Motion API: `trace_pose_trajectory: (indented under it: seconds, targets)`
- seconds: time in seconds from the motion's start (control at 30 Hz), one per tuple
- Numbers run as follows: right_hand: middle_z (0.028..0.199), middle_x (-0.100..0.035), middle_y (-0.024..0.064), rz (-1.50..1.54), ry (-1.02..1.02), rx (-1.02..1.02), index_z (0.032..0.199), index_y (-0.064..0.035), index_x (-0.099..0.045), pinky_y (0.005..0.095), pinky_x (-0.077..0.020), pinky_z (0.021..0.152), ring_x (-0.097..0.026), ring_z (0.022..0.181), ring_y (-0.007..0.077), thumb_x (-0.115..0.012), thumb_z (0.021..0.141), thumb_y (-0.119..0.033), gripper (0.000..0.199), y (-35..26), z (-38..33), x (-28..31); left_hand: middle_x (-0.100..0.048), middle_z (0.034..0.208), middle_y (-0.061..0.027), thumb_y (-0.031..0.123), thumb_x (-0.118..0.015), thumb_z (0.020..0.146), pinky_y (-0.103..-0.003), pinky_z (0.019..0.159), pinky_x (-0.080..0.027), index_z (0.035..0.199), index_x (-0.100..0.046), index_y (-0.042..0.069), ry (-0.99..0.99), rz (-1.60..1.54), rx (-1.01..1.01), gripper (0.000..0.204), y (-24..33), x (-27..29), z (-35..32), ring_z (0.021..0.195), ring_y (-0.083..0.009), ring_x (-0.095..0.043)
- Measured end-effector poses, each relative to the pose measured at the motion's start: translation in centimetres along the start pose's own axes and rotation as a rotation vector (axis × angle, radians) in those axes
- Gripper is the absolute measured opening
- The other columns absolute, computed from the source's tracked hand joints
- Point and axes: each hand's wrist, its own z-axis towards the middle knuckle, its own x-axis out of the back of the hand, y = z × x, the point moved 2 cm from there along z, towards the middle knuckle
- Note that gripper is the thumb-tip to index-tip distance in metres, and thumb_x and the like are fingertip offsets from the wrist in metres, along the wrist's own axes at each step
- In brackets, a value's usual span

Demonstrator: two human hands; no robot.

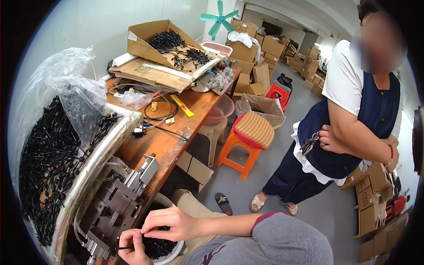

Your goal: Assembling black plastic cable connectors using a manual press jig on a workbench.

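Note:
My left hand (136, 251) is closed around a thin black plastic rod (124, 248), whose end pokes out past the fingers. Just above it, my right hand (171, 223) pinches with thumb and forefinger at the left hand's fingertips; whatever sits in that pinch is too small to make out. Both hands are beside the near end of a metal clamping fixture (115, 206) with pneumatic hoses, on the bench. Below them stands a white bucket (180, 248) holding many similar black pieces, partly hidden by my hands.
A plastic-lined tray (81, 176) heaped with black rods lies left. On the wooden bench (150, 141) are cables, a yellow packet (183, 106) and an open carton (143, 51) of black parts. An orange stool (240, 154) and a standing person (349, 115) holding keys are to the right.

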Motion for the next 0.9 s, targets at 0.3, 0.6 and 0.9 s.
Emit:
trace_pose_trajectory:
  seconds: [0.3, 0.6, 0.9]
  targets:
    - [0.085, -0.066, 0.0044, 0.237, 0.12, -0.311, 0.093, 0.0005, -0.064, 0.0225, -0.0507, 0.062, -0.065, 0.07, 0.009, -0.07, 0.085, -0.003, 0.01, 2.5, 1.8, 1.7, -0.052, 0.107, -0.0064, 0.006, -0.06, 0.092, -0.014, 0.046, -0.027, 0.126, -0.047, 0.001, -0.109, -0.164, 0.087, 0.036, 0.9, 0.3, 0.4, 0.056, 0.0003, -0.035]
    - [0.079, -0.068, 0.0116, -0.205, 0.127, 0.094, 0.089, -0.0002, -0.067, 0.0308, -0.0523, 0.065, -0.067, 0.072, 0.0209, -0.07, 0.078, -0.006, 0.013, 4.5, 11.8, -0.2, -0.05, 0.122, -0.0108, 0.001, -0.056, 0.092, -0.023, 0.081, -0.05, 0.149, -0.025, -0.003, -0.154, -0.296, 0.226, 0.065, 3.4, -0.5, -0.7, 0.094, -0.0145, -0.059]
    - [0.079, -0.069, 0.0111, -0.575, 0.083, 0.211, 0.085, -0.0086, -0.071, 0.0373, -0.0528, 0.071, -0.067, 0.076, 0.0279, -0.072, 0.076, -0.015, 0.011, 8.5, 16.2, -4.1, -0.061, 0.104, -0.0159, -0.012, -0.07, 0.075, -0.029, 0.075, -0.055, 0.108, -0.063, -0.008, -0.024, -0.021, -0.104, 0.035, 3.8, 2.9, -1.4, 0.085, -0.0209, -0.065]
